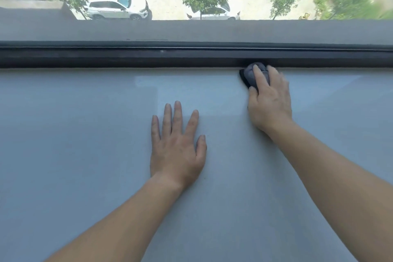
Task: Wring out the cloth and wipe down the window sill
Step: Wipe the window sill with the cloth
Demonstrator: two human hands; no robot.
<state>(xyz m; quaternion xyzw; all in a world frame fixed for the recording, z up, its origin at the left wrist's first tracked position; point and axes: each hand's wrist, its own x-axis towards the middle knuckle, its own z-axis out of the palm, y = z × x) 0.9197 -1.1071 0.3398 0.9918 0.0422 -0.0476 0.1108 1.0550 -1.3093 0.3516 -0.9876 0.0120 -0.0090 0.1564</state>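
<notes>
While the right hand (270,100) bears down on the cloth (253,74), right of centre in the upper half of the frame, this looks like the wiping step, with the wringing apparently done. Its fingers curl over the top of a bunched grey wad, soft and creased, jammed against the dark window frame (148,57) at the far edge of the window sill (85,134). At centre frame, the left hand (176,147) lies flat, fingers straight and spread, palm on the sill, holding nothing; I'd call it a brace. The sill is smooth, pale blue-grey and faintly glossy, with a soft sheen towards the top. The frame is matt and ridged. The next move calls for a steady sideways drag along that seam, pressure held even.
</notes>
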